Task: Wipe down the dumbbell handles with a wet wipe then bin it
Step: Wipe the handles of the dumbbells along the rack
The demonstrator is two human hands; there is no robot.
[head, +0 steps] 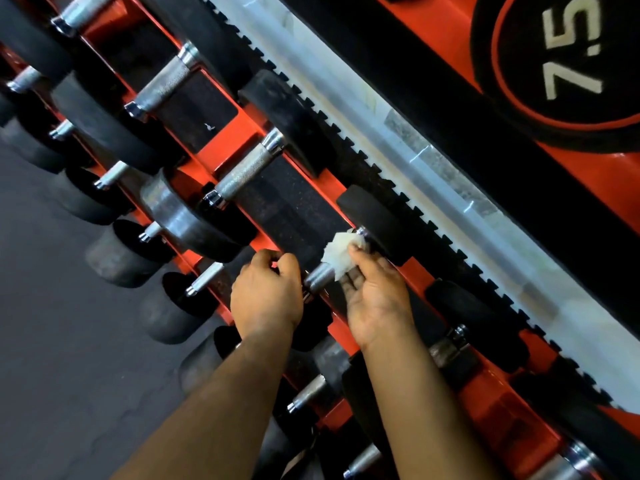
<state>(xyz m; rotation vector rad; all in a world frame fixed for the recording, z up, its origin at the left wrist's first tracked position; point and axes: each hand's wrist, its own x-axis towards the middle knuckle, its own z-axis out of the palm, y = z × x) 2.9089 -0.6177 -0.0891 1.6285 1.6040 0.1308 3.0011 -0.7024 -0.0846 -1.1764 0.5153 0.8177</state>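
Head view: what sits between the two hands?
A bare stretch of knurled metal dumbbell handle spans from left hand to right hand, which holds the crumpled white wipe.

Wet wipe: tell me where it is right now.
In the head view, lower centre-right, the wet wipe is bunched around a dumbbell handle on the red rack, pinched by the right hand, with the left hand beside it.

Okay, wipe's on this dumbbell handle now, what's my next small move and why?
Probably slide the wet wipe down the handle toward your left hand. The right hand holds it bunched at the far end, and the knurled metal nearer the left hand is bare.
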